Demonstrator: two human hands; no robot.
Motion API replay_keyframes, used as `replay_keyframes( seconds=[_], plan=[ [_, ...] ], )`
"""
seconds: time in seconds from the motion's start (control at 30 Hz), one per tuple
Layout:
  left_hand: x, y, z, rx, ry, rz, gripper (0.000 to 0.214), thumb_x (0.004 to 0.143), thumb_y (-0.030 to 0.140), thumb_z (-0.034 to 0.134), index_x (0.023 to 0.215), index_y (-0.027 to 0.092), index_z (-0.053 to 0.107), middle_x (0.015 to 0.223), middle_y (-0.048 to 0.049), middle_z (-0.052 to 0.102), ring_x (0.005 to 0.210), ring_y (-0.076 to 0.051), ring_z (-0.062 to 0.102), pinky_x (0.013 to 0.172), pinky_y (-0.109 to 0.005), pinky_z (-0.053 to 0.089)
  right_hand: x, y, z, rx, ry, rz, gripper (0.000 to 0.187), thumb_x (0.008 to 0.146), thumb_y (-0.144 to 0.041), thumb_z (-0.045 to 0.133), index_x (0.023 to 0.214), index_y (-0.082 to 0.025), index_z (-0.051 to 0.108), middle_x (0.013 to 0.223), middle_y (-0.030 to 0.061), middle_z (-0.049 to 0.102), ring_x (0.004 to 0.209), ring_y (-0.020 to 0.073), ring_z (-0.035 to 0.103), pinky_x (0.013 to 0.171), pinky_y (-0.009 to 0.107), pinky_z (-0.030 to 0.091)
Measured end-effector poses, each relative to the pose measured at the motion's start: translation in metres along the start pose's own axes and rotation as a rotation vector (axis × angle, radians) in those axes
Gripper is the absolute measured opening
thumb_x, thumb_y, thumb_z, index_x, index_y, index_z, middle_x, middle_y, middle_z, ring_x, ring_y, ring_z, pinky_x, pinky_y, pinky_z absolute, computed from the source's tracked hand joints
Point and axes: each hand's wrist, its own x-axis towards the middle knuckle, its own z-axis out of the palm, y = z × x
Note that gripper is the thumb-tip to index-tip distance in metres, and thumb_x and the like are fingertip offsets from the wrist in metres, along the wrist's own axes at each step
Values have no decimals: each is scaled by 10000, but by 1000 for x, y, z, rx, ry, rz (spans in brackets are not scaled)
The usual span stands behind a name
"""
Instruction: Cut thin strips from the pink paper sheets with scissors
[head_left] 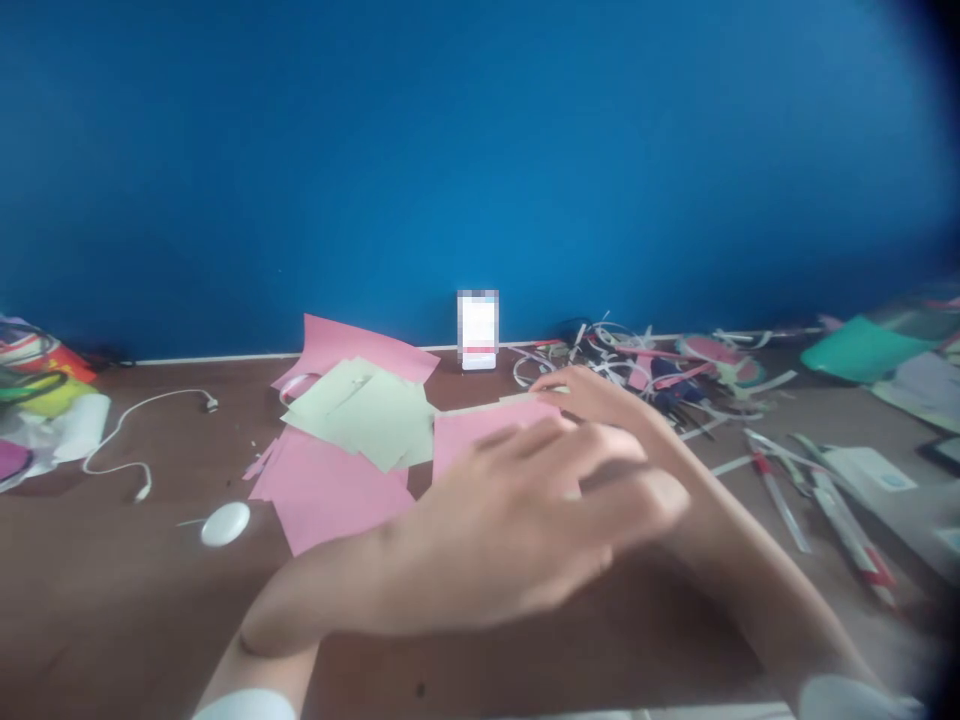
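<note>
My left hand (536, 510) is in the middle of the view, blurred by motion, its fingers apart and angled to the right. It is over the near part of a pink sheet of paper (469, 430) and hides much of it. Beyond it, my right hand (589, 392) reaches across to the sheet's far right corner. Its visible fingers are stretched out by a pale strip along the far edge. My left hand partly covers the right one. Pale green sheets (367, 410) lie left of the sheet, overlapping other pink sheets (337, 490).
A lit phone (478, 330) stands against the blue wall (480, 150). Paper scraps (637, 365) are heaped at the back right. A cutter (851, 530) and a pen (780, 500) lie at right. On the left are a white cable (139, 405) and a round white object (225, 523).
</note>
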Motion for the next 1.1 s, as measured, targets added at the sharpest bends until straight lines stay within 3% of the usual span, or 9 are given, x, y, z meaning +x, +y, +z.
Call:
replay_keyframes(
  seconds=[0.13, 0.23, 0.33, 0.43, 0.5, 0.67, 0.9, 1.1],
  plan=[
    [21, -73, 42, -59, -111, -211, 317, 954, 300, 420, 1251, 232, 505, 1268, -66, 566, 1168, -214, 522, 935, -351, 455, -1, -2, -1, 32, 4, -35, 268, 850, -257, 490, 903, -140, 725, 827, 56, 707, 780, 199, 613, 694, 282, 426],
    [21, -127, 69, -133, -258, -406, 405, 905, 397, 503, 1265, 213, 498, 1279, -93, 561, 1138, -253, 540, 885, -351, 446, 1, 4, 0, 83, 3, -53, 291, 871, -320, 486, 970, -170, 714, 848, 32, 700, 756, 174, 598, 691, 274, 417],
    [19, -157, 86, -328, -347, -466, 396, 904, 448, 487, 1232, 228, 523, 1234, -76, 594, 1031, -217, 589, 772, -287, 444, 2, 10, 0, 108, 3, -51, 293, 886, -348, 472, 962, -187, 705, 804, 19, 682, 712, 156, 574, 669, 268, 405],
    [17, -167, 94, -337, -357, -512, 305, 910, 440, 470, 1048, 204, 604, 996, -60, 669, 789, -182, 608, 634, -279, 396, 2, 14, -3, 110, 36, -8, 281, 874, -365, 492, 934, -186, 700, 795, 19, 677, 691, 154, 558, 643, 267, 395],
    [16, -170, 96, -332, -325, -519, 264, 907, 414, 478, 962, 197, 618, 933, -49, 672, 755, -174, 597, 618, -277, 378, 2, 17, -3, 98, 45, 17, 265, 864, -348, 502, 927, -182, 698, 822, 25, 684, 704, 159, 566, 641, 266, 398],
    [13, -179, 99, -342, -293, -508, 198, 887, 347, 500, 912, 197, 627, 966, -42, 671, 812, -175, 595, 633, -264, 384, 4, 21, -1, 38, -20, 27, 241, 845, -277, 497, 923, -166, 696, 868, 46, 702, 748, 177, 600, 686, 271, 421],
    [10, -185, 107, -377, -321, -606, 277, 864, 436, 508, 948, 194, 616, 973, -61, 668, 793, -185, 604, 605, -258, 386, 3, 21, 0, 11, -68, 0, 246, 831, -253, 496, 954, -182, 696, 933, 45, 711, 829, 197, 618, 729, 283, 425],
    [10, -188, 106, -364, -378, -548, 200, 839, 373, 539, 887, 202, 629, 888, -34, 668, 732, -167, 586, 587, -252, 368, 3, 18, 0, 15, -69, -1, 262, 835, -263, 498, 989, -177, 691, 958, 50, 706, 836, 197, 615, 735, 279, 421]
  ],
)
